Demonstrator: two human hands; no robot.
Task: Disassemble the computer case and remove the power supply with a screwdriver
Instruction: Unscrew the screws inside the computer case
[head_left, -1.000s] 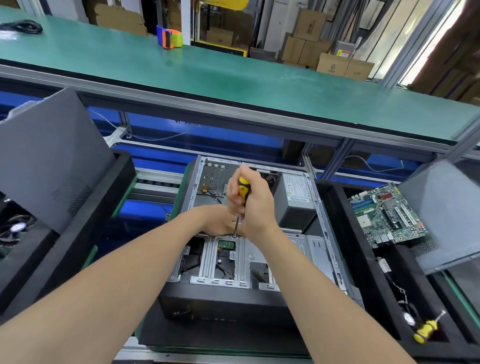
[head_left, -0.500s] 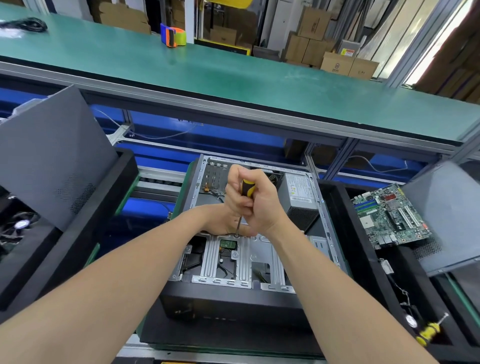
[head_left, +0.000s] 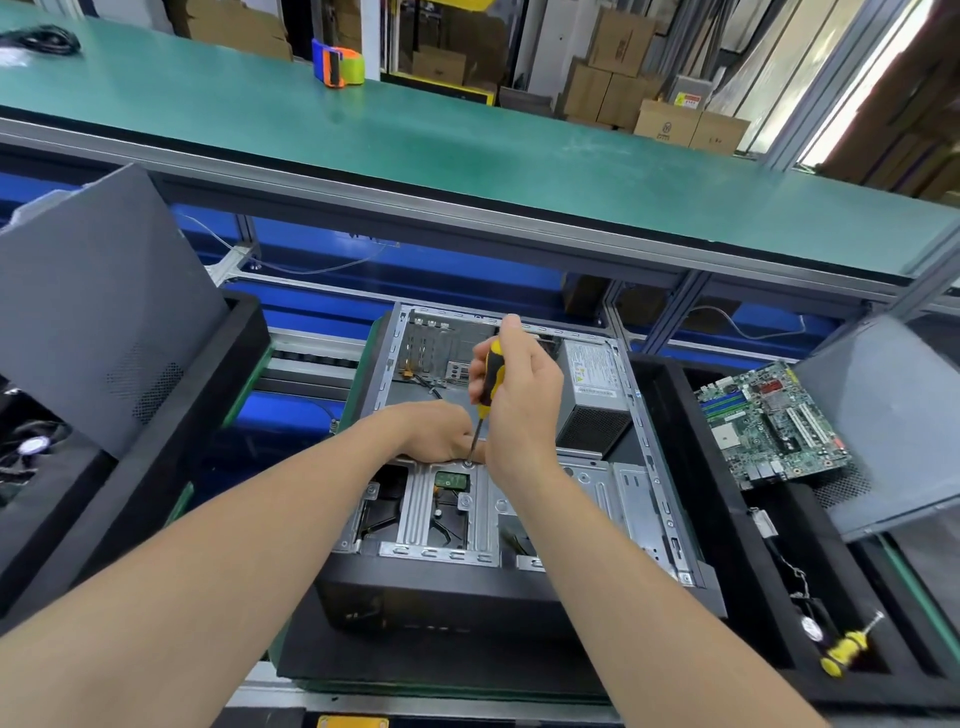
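Right hand (head_left: 519, 410): fingers wrapped round the yellow-black handle of the screwdriver (head_left: 491, 379), thumb up along its top; shaft nearly upright, tip down on a screw (head_left: 468, 462) at the far edge of the drive cage (head_left: 452, 509).

Left hand (head_left: 441, 434): knuckles up, resting on the metal just left of the shaft, fingertips at the tip; whether they pinch the shaft or only lie beside it I cannot tell; the two hands are close together, touching or nearly so.

Head view, progress: case (head_left: 649, 467) lies on its side, open toward the camera; a grey panel (head_left: 93, 312) leans in the left tray, probably the removed side cover; a motherboard (head_left: 769, 426) lies in the right tray, so the board looks already out.

Power supply (head_left: 592, 395) sits in the far right corner of the case, touching its wall, not yet lifted.

Judgement: opening is done; the step in hand is a cage screw; freeing and removing the supply remains.

Spare screwdriver (head_left: 844, 649) lies in the near right tray, untouched.
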